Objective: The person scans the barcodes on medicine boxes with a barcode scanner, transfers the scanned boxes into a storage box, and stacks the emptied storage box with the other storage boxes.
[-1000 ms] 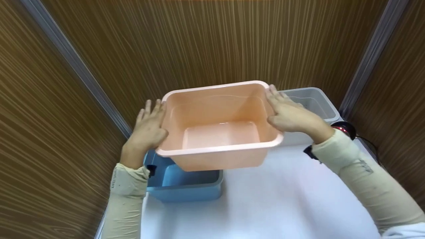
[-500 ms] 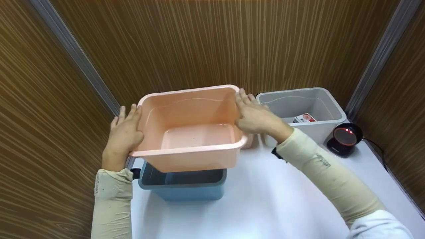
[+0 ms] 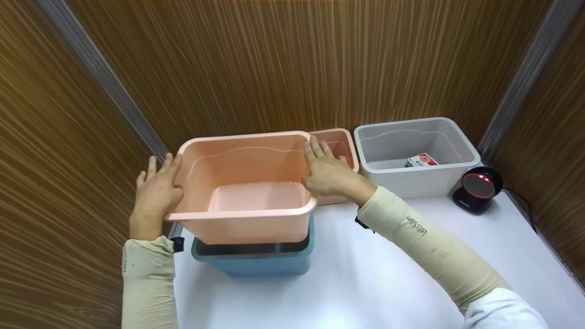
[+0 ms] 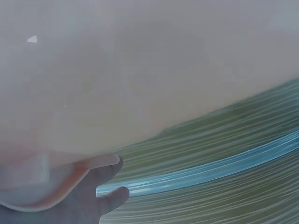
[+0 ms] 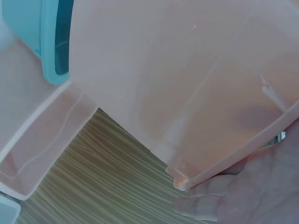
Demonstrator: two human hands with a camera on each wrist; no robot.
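Observation:
A peach plastic tub [image 3: 247, 228] is held up between both hands in the head view, its mouth tipped toward me and no contents showing. My left hand [image 3: 157, 194] presses its left end, fingers straight along the rim. On the right end lies my right hand [image 3: 330, 176], its fingers likewise extended. A blue bin [image 3: 265, 266] stands on the table right under the tub, which overlaps its mouth. The tub's outer wall [image 4: 140, 70] fills most of the left wrist view. Straight right fingers [image 5: 205, 205] lie along the rim in the right wrist view.
A second peach bin [image 3: 340, 145], partly hidden by the right hand, stands at the back wall. Beside it a grey bin [image 3: 411, 183] contains a small red and white box [image 3: 422, 160]. A black round-headed device [image 3: 477, 189] with red lights and a cable sits farther right.
Both hands have carried the peach tub left and slightly down in the head view, over the blue bin. The second peach bin and the grey bin have come into fuller view.

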